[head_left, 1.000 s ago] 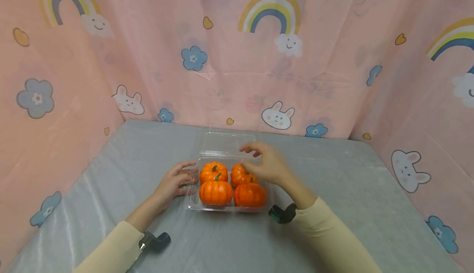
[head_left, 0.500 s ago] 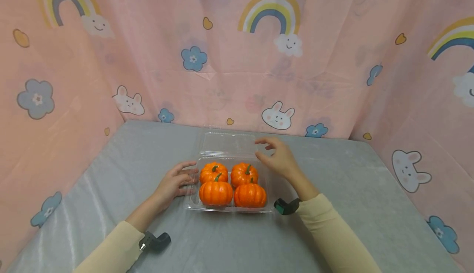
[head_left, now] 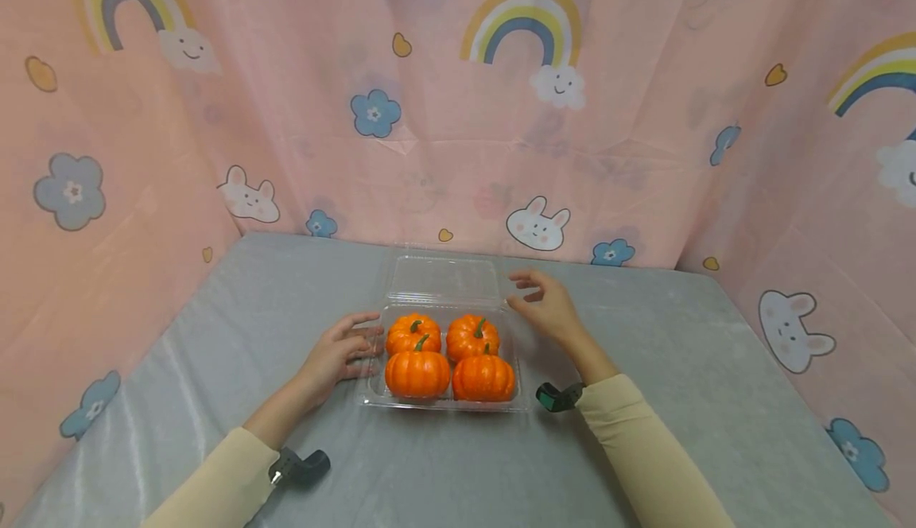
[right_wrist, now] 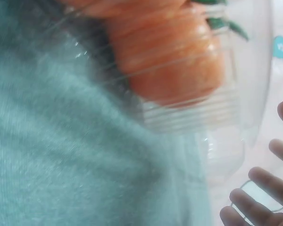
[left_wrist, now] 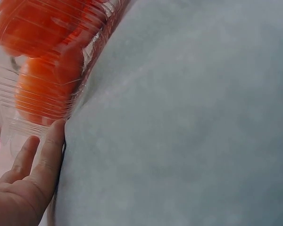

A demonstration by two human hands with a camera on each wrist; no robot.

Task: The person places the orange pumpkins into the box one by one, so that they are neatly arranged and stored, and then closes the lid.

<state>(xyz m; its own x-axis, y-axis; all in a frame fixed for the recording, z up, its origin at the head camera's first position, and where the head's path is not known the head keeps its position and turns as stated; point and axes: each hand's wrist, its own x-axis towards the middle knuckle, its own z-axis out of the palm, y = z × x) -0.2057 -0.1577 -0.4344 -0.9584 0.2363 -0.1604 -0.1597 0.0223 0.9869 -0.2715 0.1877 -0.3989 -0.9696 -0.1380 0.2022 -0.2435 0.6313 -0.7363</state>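
A clear plastic clamshell box [head_left: 447,405] stands on the grey cloth with its lid [head_left: 444,277] folded back. Several small orange pumpkins with green stems sit inside, among them a front left pumpkin [head_left: 417,374] and a back right pumpkin [head_left: 472,338]. My left hand [head_left: 331,357] rests its extended fingers against the box's left side; in the left wrist view a fingertip meets the ridged wall [left_wrist: 35,108]. Beside the lid's right edge, my right hand [head_left: 547,305] hovers with loosely bent fingers, holding nothing. The right wrist view shows its spread fingers [right_wrist: 269,183] apart from the box.
Grey cloth [head_left: 644,432] covers the table. A pink curtain [head_left: 630,154] printed with rainbows, rabbits and flowers encloses the back and both sides. A dark wrist camera [head_left: 300,468] sits at the left cuff, another dark camera [head_left: 558,397] at the right.
My right hand has moved from above the back right pumpkin out to the right of the box, uncovering that pumpkin. The left hand and the box have stayed put.
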